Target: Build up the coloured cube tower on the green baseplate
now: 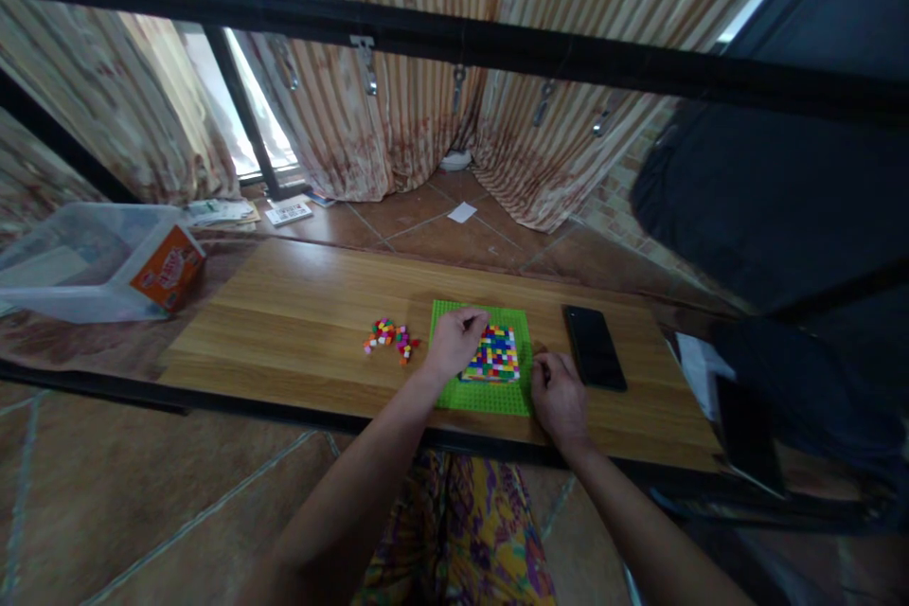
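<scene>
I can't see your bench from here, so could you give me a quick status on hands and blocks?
Left hand on the green baseplate, fingers at the block mosaic. Right hand resting at its right edge. Loose blocks left, phone right.

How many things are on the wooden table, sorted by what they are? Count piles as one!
Green baseplate: 1
Block of coloured bricks built on it: 1
Pile of loose coloured bricks: 1
Black phone: 1
Hands: 2, the left hand and the right hand
Total: 6
</scene>
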Demonstrator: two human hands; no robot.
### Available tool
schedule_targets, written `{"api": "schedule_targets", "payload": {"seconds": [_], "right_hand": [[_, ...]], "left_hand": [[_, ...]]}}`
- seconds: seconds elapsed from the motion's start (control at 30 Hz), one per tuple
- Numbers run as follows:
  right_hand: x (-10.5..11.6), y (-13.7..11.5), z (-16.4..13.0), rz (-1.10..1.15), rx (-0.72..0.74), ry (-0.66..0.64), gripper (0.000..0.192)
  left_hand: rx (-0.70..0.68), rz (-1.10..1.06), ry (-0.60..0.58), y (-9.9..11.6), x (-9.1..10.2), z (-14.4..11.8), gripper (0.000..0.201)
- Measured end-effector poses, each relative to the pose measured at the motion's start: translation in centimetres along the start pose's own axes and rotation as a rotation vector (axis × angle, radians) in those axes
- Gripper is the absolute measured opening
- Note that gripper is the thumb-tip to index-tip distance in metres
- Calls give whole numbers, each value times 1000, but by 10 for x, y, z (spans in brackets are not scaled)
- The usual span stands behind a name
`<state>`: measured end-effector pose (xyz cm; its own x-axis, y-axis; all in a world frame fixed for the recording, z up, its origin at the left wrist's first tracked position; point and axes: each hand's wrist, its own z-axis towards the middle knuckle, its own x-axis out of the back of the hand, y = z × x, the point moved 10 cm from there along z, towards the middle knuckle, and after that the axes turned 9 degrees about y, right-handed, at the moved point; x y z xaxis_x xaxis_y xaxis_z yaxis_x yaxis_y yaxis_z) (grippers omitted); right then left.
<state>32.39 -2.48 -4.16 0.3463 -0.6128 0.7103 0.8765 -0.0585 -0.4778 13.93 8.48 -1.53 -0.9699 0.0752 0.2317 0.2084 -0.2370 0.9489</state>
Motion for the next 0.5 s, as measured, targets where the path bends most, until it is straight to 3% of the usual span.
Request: {"api": "schedule_targets", "payload": {"seconds": [0.5], "right_hand": [[4, -2, 1, -19, 4, 20, 19]], "left_hand": [[-17, 90, 25, 8, 0, -2, 22]]}}
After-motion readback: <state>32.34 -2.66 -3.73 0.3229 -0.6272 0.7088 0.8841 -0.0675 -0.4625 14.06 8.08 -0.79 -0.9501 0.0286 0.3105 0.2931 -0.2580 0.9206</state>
